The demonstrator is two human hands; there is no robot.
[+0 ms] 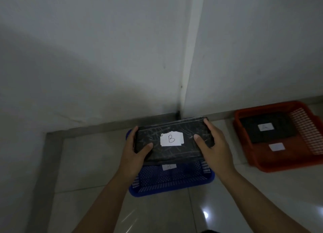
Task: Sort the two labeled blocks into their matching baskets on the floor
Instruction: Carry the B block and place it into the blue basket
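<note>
A black block (174, 152) with a white paper label reading "B" is held flat above the blue basket (174, 180). My left hand (134, 155) grips its left end and my right hand (215, 150) grips its right end. The blue basket sits on the floor below, mostly hidden by the block, with a small white "B" label on its near inner wall. At the right, the red basket (279, 161) stands on the floor. Inside it lies a second black block (258, 133) labelled "A", and a white label is stuck on the basket itself.
The baskets sit on a pale tiled floor (166, 213) in a dim corner. White walls (104, 57) with a grey skirting strip rise just behind them. A light reflects off the tiles near my right forearm.
</note>
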